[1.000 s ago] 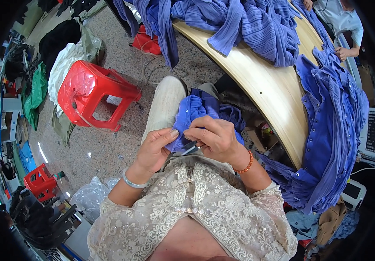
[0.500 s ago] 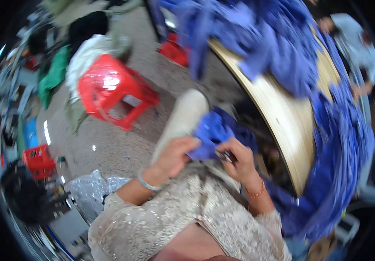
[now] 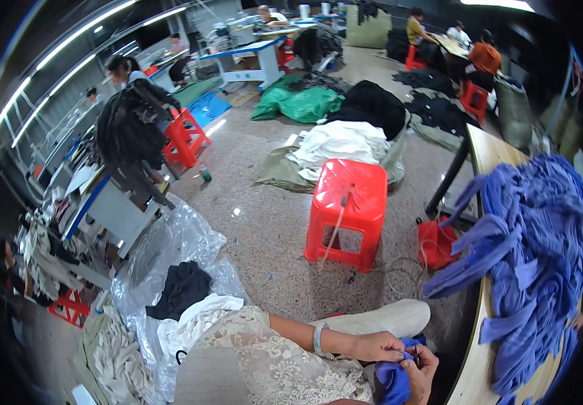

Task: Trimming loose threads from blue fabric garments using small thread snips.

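My left grip and right grip pinch the purple cloth close together, likely to keep it steady.

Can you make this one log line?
Left hand: holds purple cloth; right hand: holds same cloth; ahead: red stool; at right: purple garments on table

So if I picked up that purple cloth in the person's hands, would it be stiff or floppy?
The purple cloth would probably be floppy, since it bunches into soft folds. It seems fairly light, as the left fingers appear to hold it in a small pinch. It likely wouldn't roll, having no firm, rounded shape.
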